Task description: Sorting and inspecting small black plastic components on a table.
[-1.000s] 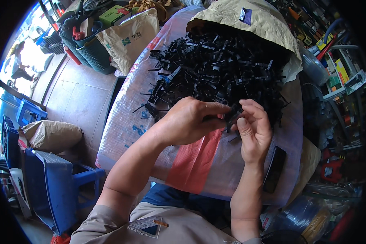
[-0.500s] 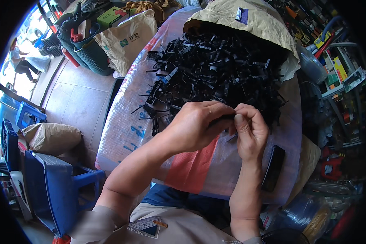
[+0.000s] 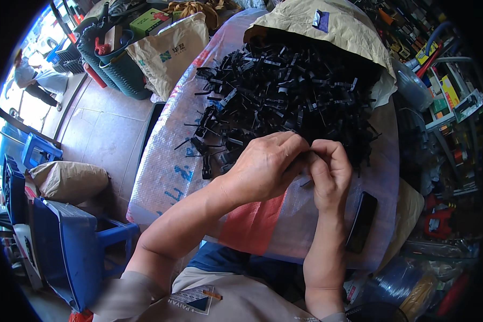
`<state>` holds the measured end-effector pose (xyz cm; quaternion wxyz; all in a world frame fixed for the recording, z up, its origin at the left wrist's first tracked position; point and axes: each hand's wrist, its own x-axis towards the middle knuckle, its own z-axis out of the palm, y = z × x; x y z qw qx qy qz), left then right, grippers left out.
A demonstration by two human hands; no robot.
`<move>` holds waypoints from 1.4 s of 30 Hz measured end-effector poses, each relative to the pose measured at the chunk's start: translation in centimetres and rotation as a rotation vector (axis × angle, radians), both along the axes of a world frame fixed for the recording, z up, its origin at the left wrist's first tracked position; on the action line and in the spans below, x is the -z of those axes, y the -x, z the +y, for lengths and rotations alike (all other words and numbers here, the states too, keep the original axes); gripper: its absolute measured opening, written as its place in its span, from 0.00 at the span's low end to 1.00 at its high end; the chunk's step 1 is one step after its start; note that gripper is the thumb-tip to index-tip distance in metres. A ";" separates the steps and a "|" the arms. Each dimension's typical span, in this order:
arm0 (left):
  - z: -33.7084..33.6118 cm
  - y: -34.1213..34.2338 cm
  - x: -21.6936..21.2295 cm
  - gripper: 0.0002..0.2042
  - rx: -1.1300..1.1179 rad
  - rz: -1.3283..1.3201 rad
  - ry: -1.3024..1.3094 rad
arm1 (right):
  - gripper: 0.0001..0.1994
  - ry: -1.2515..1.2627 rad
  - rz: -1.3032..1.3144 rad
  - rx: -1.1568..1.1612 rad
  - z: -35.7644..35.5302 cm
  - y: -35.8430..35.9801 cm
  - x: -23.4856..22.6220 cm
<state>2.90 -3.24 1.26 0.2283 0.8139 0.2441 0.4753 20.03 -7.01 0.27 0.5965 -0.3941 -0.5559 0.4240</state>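
Though mostly hidden from view, observed small black piece (image 3: 305, 156) pinched between left hand (image 3: 268, 163) and right hand (image 3: 330, 172). Recorded both as nearly closed; cannot tell exact grip. Found just beyond: heap of black plastic parts (image 3: 284, 96), at mouth of brown paper sack (image 3: 341, 35), on red-striped woven sheet (image 3: 252, 228). Noted beside right forearm (image 3: 326, 257): dark phone (image 3: 362, 222).
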 end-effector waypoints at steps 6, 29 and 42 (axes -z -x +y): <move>0.8 1.2 -0.6 0.15 0.280 -0.582 1.126 | 0.12 0.124 -0.061 -0.182 -0.7 -0.9 -2.2; 0.7 1.7 0.2 0.13 0.227 0.004 0.580 | 0.04 0.214 -0.252 -0.088 -0.6 0.0 -1.4; 3.7 4.9 0.4 0.14 -0.384 0.802 0.578 | 0.06 0.098 -0.300 0.008 -0.3 1.4 -0.3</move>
